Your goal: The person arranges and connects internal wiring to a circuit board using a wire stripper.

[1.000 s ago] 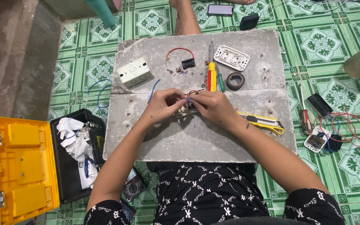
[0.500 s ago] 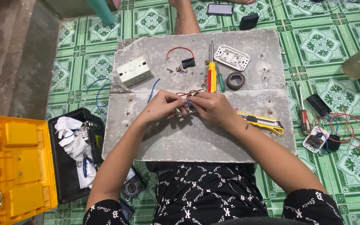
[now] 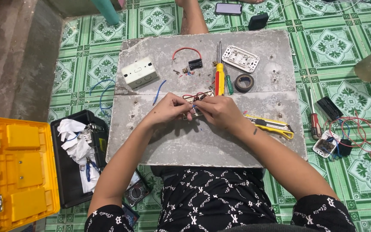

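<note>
Overhead view of a rough grey slab, chipped at the rim and split by a straight seam, serving as a bench on a floor of glossy green patterned tiles. The left hand and right hand meet over the seam at mid-slab, fingers closed in a pinch on a small pale switch part trailing thin red and blue wires; the part sits between both hands, just above the slab. Beside the right hand stands a screwdriver with a smooth yellow-and-red handle and slim steel shaft, next to a ring of black tape. Farther back lie a flat white switch plate, a boxy white plastic housing and a curved red wire. A yellow utility knife rests along the right forearm. On the floor to the left, a moulded yellow toolbox lies open, its black tray holding crumpled white cloth
</note>
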